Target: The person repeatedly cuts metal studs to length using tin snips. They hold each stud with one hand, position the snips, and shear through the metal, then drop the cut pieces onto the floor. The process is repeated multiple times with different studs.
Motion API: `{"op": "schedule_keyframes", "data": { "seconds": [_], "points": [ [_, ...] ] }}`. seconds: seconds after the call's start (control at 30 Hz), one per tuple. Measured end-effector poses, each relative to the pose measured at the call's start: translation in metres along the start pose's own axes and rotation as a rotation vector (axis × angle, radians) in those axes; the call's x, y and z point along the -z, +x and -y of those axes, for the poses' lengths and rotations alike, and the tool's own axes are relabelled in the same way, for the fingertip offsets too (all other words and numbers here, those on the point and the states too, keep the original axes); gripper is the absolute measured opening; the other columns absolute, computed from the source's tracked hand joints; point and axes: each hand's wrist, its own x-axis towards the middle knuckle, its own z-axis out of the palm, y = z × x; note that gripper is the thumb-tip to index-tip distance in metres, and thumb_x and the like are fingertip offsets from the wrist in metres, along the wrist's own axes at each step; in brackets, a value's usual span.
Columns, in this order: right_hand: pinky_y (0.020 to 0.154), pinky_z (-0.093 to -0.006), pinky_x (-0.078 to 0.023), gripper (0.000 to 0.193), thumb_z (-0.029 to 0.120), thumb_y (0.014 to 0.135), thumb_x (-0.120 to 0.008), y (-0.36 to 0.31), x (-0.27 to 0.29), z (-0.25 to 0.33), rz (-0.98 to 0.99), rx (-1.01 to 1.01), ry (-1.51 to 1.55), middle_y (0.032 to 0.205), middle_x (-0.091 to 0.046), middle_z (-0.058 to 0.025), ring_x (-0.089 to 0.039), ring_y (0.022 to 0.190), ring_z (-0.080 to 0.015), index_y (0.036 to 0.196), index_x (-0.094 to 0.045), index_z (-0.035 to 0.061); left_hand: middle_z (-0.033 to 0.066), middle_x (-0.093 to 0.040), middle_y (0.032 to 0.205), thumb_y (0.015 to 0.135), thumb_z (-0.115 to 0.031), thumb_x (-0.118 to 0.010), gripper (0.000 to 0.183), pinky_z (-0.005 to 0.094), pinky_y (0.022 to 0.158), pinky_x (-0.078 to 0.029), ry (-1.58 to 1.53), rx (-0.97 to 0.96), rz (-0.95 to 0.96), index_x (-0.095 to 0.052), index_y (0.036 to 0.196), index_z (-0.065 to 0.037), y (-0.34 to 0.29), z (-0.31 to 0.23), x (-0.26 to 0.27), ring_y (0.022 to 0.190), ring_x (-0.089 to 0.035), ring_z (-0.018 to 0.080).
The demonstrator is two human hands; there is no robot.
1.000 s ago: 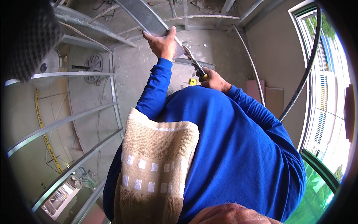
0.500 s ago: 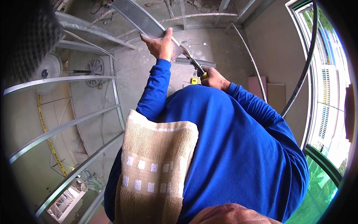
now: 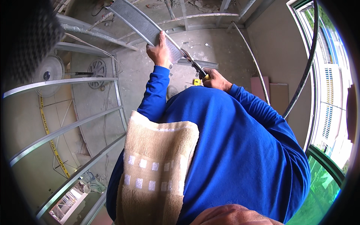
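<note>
A long grey metal stud channel (image 3: 137, 20) slants from the top of the view down toward my body. Near its lower end my left hand (image 3: 159, 54) is closed round it, thumb pointing up along the metal. My right hand (image 3: 217, 80) grips the yellow-and-black handles of a pair of tin snips (image 3: 195, 65). The blades of the snips meet the channel's right edge, just right of my left hand. How far the jaws are closed is too small to tell.
Below the snips, a short metal channel offcut (image 3: 206, 64) and a yellow tape measure (image 3: 197, 81) lie on the concrete floor. Metal framing (image 3: 67, 131) and a round fan (image 3: 47, 75) stand at left. A pole (image 3: 251, 60) rises before the wall; a window (image 3: 330, 97) is at right.
The channel has turned a little, showing more of its broad face. My left hand has shifted slightly down and left with it. The snips stay at its edge.
</note>
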Motion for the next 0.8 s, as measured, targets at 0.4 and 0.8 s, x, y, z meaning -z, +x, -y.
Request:
{"op": "schedule_keyframes", "data": {
  "seconds": [0.4,0.8],
  "points": [
    [0.084,-0.0328,-0.05,0.039,0.01,0.077,-0.065,-0.004,0.026,0.022,0.188,-0.036,0.135,0.098,-0.065,-0.0089,-0.06,0.091,-0.0167,0.114,-0.063,-0.0011,0.0173,-0.074,0.088,0.075,-0.055,-0.091,0.07,0.04,0.073,-0.056,0.137,-0.129,0.203,-0.067,0.097,0.007,0.02,-0.019,0.002,0.077,-0.071,0.0277],
    [0.097,-0.0329,-0.051,0.041,0.008,0.081,-0.068,-0.017,0.036,0.037,0.231,-0.06,0.09,0.107,-0.07,-0.0092,-0.065,0.101,-0.0177,0.121,-0.066,-0.0018,0.0146,-0.078,0.091,0.08,-0.055,-0.088,0.065,0.0352,0.075,-0.058,0.171,-0.254,0.642,-0.074,0.103,0.004,0.021,-0.066,0.007,0.081,-0.075,0.0222]
  ]
}}
